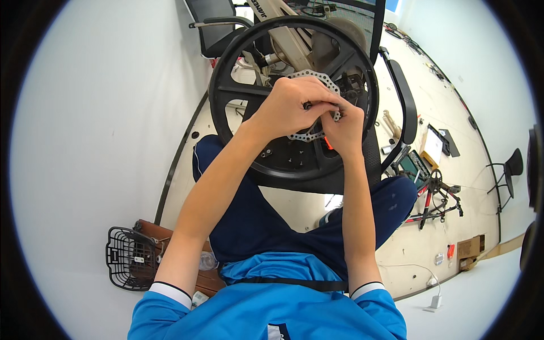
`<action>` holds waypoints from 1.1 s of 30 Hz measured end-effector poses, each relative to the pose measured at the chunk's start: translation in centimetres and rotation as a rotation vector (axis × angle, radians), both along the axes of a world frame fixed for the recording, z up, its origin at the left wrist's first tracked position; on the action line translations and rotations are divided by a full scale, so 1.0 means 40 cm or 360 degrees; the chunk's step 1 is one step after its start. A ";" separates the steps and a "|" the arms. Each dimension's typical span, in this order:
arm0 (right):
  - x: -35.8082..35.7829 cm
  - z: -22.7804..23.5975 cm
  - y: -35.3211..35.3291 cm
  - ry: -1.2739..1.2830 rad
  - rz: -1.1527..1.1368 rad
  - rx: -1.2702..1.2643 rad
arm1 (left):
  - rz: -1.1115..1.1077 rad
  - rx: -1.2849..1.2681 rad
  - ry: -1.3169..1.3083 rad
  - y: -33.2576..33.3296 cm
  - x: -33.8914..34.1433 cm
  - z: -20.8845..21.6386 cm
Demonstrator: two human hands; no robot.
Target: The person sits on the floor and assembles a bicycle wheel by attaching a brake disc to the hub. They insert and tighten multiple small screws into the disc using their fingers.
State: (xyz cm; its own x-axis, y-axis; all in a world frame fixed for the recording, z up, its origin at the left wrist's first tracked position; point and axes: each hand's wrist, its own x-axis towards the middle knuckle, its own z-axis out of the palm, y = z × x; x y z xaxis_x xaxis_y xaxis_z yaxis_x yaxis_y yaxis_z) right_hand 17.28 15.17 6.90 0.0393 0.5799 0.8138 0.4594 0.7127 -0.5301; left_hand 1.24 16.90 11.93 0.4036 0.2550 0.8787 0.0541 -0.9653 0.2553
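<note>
A black spoked wheel [243, 92] lies flat in front of me on a black chair seat [371, 153]. At its centre is a perforated metal brake disc [307, 136], partly covered by my hands. My left hand [294, 105] is closed over the hub, thumb and fingers pinched together. Against it, my right hand [344, 126] is also closed, its fingertips meeting those of the left. A small dark and metallic part shows between the fingers, but its kind is hidden. Several small bolts [290, 161] lie within the near part of the wheel, and something orange-red [328, 143] shows beside my right hand.
A black armrest [401, 96] rises right of the wheel. Beyond the wheel stand a beige frame [289, 42] and another chair [212, 28]. A black basket [130, 258] is at lower left. On the right floor lie a red-black bicycle frame [436, 195] and a cardboard box [470, 249].
</note>
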 end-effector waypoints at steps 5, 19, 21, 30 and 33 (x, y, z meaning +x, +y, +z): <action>-0.039 -0.012 0.006 0.0461 -0.0045 0.0048 | 0.0083 -0.0250 -0.0091 0.003 0.004 -0.015; -0.004 0.018 -0.002 0.0085 -0.0014 -0.0042 | 0.0171 0.0090 -0.0077 0.031 0.007 -0.009; -0.017 0.015 0.001 0.0223 -0.0020 0.0009 | 0.0242 0.0008 -0.0126 0.028 0.004 -0.012; -0.007 -0.010 0.001 0.0212 -0.0139 -0.0080 | 0.0069 0.0041 -0.0120 0.030 0.021 -0.015; -0.002 -0.007 0.005 0.0197 -0.0062 -0.0042 | 0.0075 0.0069 -0.0054 0.042 0.009 -0.017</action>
